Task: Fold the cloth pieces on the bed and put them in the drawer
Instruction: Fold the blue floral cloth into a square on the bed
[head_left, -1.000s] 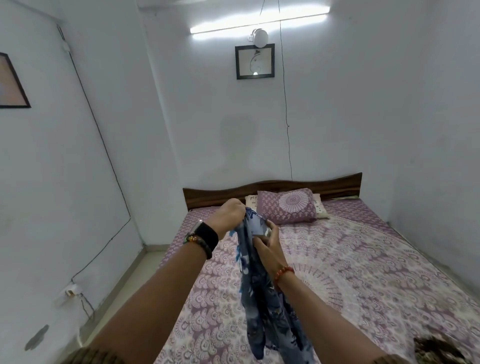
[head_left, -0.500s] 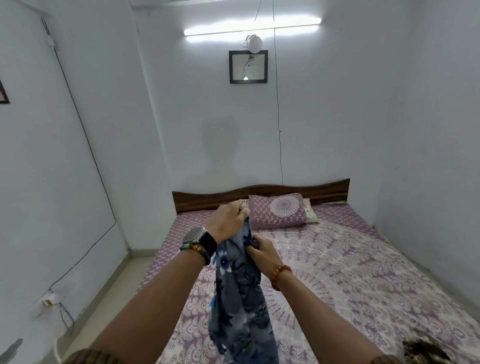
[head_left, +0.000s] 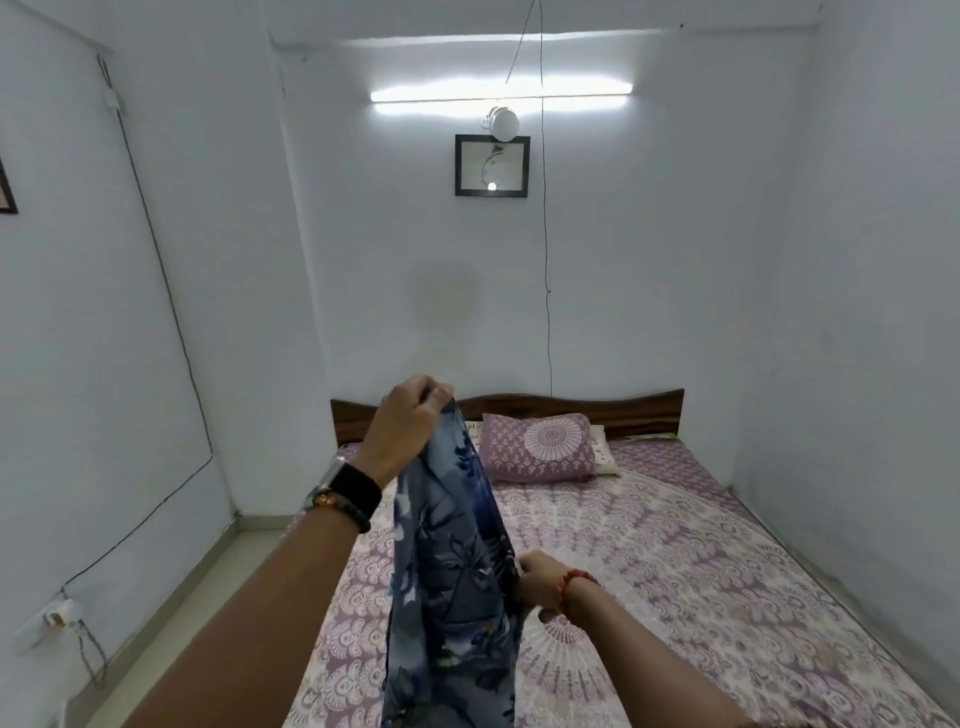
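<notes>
A blue floral cloth (head_left: 452, 571) hangs lengthwise over the bed (head_left: 701, 571), which is covered with a purple patterned sheet. My left hand (head_left: 410, 421), with a watch and beads on its wrist, pinches the cloth's top end, raised in front of the headboard. Lower down, my right hand (head_left: 537, 579) grips the cloth's right edge about halfway along; its fingers are partly hidden behind the fabric. The cloth's lower end runs out of the bottom of the view. No drawer is in view.
A purple pillow (head_left: 540, 447) lies against the wooden headboard (head_left: 623, 410). White walls close in on both sides, with a strip of floor (head_left: 171, 623) along the bed's left side. A wire and socket (head_left: 57, 616) sit low on the left wall.
My left hand has lifted the cloth's top end higher, and my right hand has slid down along the cloth's edge, away from the left. The cloth now hangs stretched longer.
</notes>
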